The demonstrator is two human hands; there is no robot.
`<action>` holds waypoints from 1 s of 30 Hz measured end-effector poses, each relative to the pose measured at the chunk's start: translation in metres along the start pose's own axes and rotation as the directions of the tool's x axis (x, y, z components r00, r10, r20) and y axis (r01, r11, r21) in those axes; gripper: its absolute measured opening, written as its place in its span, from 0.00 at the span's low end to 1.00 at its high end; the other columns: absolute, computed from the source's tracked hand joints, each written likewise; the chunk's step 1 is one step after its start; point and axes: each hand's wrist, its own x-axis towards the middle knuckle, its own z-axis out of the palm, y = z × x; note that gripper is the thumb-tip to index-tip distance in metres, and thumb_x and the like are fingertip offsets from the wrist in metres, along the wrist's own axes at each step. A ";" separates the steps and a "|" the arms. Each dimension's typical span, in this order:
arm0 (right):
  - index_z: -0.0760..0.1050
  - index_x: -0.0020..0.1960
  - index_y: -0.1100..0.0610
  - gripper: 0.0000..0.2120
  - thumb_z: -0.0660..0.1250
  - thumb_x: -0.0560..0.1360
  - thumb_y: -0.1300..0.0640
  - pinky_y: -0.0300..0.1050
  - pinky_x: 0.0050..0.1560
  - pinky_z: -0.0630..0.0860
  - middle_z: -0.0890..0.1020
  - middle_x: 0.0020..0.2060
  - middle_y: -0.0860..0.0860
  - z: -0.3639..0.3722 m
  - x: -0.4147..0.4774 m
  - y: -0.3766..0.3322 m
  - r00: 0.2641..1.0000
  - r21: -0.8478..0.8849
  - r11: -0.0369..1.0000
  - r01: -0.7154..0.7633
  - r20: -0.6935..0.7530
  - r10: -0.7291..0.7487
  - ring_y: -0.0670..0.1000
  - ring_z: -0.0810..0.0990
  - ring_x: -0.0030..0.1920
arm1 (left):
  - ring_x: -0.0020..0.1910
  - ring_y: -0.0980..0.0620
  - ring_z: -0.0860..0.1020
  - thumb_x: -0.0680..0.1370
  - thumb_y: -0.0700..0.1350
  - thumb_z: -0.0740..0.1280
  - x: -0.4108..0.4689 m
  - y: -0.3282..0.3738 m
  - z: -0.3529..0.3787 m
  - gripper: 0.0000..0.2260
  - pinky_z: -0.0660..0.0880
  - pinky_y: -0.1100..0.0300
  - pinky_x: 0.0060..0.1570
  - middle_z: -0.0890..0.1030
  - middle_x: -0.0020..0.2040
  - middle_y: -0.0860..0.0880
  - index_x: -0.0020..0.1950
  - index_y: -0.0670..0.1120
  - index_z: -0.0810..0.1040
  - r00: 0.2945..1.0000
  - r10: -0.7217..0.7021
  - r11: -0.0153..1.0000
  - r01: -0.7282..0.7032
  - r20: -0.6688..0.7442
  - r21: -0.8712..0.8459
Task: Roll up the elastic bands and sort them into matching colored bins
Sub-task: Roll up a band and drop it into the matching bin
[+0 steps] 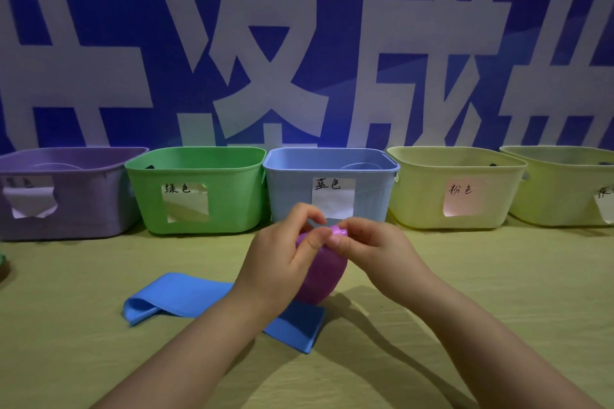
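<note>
Left edge: a small green thing (2,259) on the tabletop, far left of the blue bin, cut off by the frame; what it is cannot be told.
Purple ribbed plastic bin (86,216): two places left of the blue bin, its left part out of frame; its paper label is curled and unreadable, and its inside is hidden.
Green plastic bin (232,202): touching the blue bin's left side, with a handwritten label; contents not visible.
Flat blue elastic band (179,295): on the yellow-green tabletop (498,276), in front of the blue bin and to its left, partly covered by the left forearm.
Left hand (282,262): in front of the blue bin, fingers curled, pinching the purple band's top.
Purple elastic band (322,276): a loop hanging between both hands just before the blue bin; whether it touches the blue band cannot be told.
Pale blue plastic bin (289,189): labelled, its inside not visible from this low angle.
Right hand (368,249): pinching the band's rolled top edge.
Pale yellow bin with pink label (418,196): just right of the blue bin; contents hidden.
Second pale yellow bin (558,196): farthest right, cut off, its label only partly in view.
</note>
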 end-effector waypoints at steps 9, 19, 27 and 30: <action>0.79 0.42 0.57 0.18 0.63 0.73 0.43 0.54 0.44 0.73 0.81 0.36 0.56 0.000 0.001 0.002 1.000 0.047 0.999 -0.005 -0.013 0.006 0.48 0.75 0.38 | 0.35 0.64 0.73 0.71 0.56 0.64 0.000 0.007 -0.002 0.05 0.65 0.72 0.33 0.77 0.39 0.64 0.41 0.58 0.70 0.999 -0.044 0.998 0.045 0.011 -0.036; 0.76 0.38 0.48 0.07 0.67 0.74 0.58 0.40 0.41 0.72 0.79 0.31 0.42 0.003 0.003 0.001 0.995 0.097 0.995 0.036 -0.094 -0.027 0.42 0.75 0.35 | 0.35 0.60 0.74 0.71 0.61 0.66 -0.001 0.005 -0.002 0.09 0.70 0.66 0.34 0.77 0.36 0.61 0.42 0.58 0.72 0.995 -0.075 0.996 0.079 0.063 -0.052; 0.75 0.38 0.50 0.08 0.64 0.76 0.53 0.35 0.36 0.68 0.77 0.29 0.39 -0.001 0.003 0.001 0.984 -0.007 0.999 0.039 -0.174 -0.039 0.38 0.72 0.32 | 0.34 0.61 0.73 0.69 0.56 0.66 0.000 0.003 0.002 0.07 0.70 0.64 0.37 0.77 0.35 0.60 0.45 0.62 0.71 0.994 -0.103 0.992 0.106 0.046 -0.071; 0.76 0.37 0.53 0.11 0.63 0.76 0.51 0.42 0.36 0.68 0.76 0.28 0.44 -0.001 0.002 0.000 0.987 -0.063 0.998 0.022 -0.156 -0.031 0.42 0.71 0.31 | 0.34 0.61 0.73 0.70 0.54 0.65 0.001 0.005 0.001 0.06 0.69 0.67 0.36 0.76 0.35 0.59 0.45 0.59 0.72 0.995 -0.076 0.995 0.079 0.058 -0.056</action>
